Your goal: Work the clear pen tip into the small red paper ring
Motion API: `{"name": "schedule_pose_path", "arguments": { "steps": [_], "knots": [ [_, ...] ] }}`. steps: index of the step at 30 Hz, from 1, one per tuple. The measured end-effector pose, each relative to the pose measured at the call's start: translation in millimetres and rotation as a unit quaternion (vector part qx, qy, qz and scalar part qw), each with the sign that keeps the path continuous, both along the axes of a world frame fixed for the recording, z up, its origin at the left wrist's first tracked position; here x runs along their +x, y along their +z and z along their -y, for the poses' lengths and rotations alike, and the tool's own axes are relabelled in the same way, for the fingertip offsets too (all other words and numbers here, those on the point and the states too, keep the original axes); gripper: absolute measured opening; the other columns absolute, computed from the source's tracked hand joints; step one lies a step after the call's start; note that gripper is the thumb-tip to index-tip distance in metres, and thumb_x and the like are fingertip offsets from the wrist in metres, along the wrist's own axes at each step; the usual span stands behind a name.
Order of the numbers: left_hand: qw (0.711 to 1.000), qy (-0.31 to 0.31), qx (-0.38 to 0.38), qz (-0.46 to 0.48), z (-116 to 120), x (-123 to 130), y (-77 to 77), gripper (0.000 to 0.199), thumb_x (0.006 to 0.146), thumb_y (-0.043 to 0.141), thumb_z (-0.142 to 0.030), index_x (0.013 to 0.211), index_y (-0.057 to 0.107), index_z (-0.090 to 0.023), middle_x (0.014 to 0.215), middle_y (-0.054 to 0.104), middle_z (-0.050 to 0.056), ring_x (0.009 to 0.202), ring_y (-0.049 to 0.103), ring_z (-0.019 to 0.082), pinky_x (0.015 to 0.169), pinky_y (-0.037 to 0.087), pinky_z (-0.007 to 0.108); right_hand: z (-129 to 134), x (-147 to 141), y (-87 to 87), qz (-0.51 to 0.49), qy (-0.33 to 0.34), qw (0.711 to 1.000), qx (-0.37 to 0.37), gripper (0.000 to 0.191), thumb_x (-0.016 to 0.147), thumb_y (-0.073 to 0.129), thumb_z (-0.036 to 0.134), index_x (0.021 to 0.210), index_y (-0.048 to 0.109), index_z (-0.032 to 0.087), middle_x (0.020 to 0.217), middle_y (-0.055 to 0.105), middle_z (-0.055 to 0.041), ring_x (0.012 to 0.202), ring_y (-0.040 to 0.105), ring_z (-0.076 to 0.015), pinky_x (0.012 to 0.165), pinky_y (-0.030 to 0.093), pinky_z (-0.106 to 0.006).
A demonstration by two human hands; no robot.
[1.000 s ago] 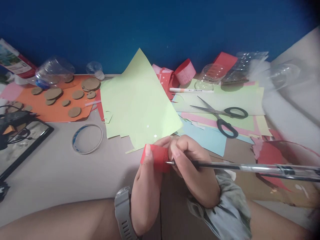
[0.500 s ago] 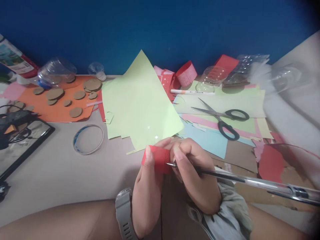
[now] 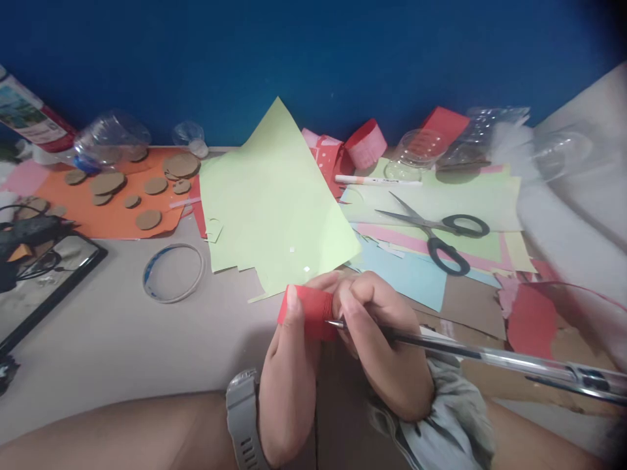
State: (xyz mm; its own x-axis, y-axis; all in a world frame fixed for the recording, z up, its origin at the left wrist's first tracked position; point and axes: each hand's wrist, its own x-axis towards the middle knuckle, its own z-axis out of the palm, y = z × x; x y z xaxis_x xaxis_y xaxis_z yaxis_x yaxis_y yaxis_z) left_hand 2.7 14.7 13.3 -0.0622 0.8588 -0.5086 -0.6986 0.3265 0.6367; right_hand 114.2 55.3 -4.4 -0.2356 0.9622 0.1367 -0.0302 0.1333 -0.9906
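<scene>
Near the front of the table, my left hand (image 3: pixel 291 365) grips a small piece of red paper (image 3: pixel 316 313), its thumb lying across the front. My right hand (image 3: pixel 379 339) is closed around a clear-barrelled ballpoint pen (image 3: pixel 480 354). The pen's metal tip meets or nearly meets the red paper, close to its ridged right edge. Fingers of both hands come together behind the paper, where they are partly hidden. Just beyond the hands lies a large pale green sheet (image 3: pixel 274 202) with a notched lower edge.
Black-handled scissors (image 3: pixel 431 232) lie spread on layered coloured papers at right. A tape roll (image 3: pixel 174 274) and a phone-like device (image 3: pixel 49 287) are at left. Cardboard discs (image 3: pixel 148 219) rest on orange paper (image 3: pixel 117 225). A blue wall (image 3: pixel 313 59) rises behind a clear bottle (image 3: pixel 112 137).
Almost nothing differs. Both hands keep the same hold on the red paper and the pen, with only a very slight shift.
</scene>
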Motion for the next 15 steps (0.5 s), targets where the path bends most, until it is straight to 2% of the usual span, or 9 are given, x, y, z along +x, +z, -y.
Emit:
{"name": "schedule_pose_path", "arguments": {
  "steps": [5,9,11,15],
  "knots": [
    [1.0,0.002,0.011,0.005,1.0,0.3,1.0,0.052,0.116,0.047,-0.059,0.119,0.088,-0.027,0.129,0.087,0.006,0.141,0.073,0.03,0.128,0.054,0.042,-1.4,-1.7,2.6,-0.001,0.015,0.999,0.029,0.043,0.117,0.06,0.043,0.078,0.051,0.027,0.069,0.049,0.0037,0.066,0.048,-0.0191,0.066,0.044,-0.034],
    [1.0,-0.01,0.007,-0.001,-0.3,0.2,0.1,0.053,0.114,0.048,-0.063,0.122,0.087,-0.027,0.131,0.086,0.007,0.145,0.068,0.033,0.128,0.052,0.046,-1.5,-3.0,1.5,-0.022,0.018,0.999,0.016,0.043,0.117,0.059,0.043,0.078,0.052,0.028,0.07,0.051,0.0015,0.089,0.066,-0.0255,0.076,0.05,-0.037],
    [1.0,-0.016,0.006,-0.007,-0.8,0.2,-1.0,0.055,0.113,0.05,-0.066,0.126,0.085,-0.026,0.133,0.084,0.008,0.148,0.065,0.035,0.131,0.048,0.05,-1.1,-3.0,0.4,-0.028,0.016,0.999,0.013,0.043,0.118,0.059,0.042,0.078,0.052,0.027,0.072,0.053,0.0008,0.097,0.069,-0.0266,0.077,0.05,-0.036],
    [0.998,-0.018,-0.02,-0.061,-0.6,-0.2,-3.0,0.057,0.11,0.049,-0.07,0.131,0.081,-0.027,0.138,0.08,0.01,0.15,0.061,0.04,0.138,0.036,0.057,-1.2,-2.7,-0.1,-0.02,0.017,0.999,0.024,0.041,0.117,0.059,0.039,0.079,0.051,0.027,0.073,0.054,0.0009,0.096,0.07,-0.0268,0.077,0.05,-0.037]
  ]
}}
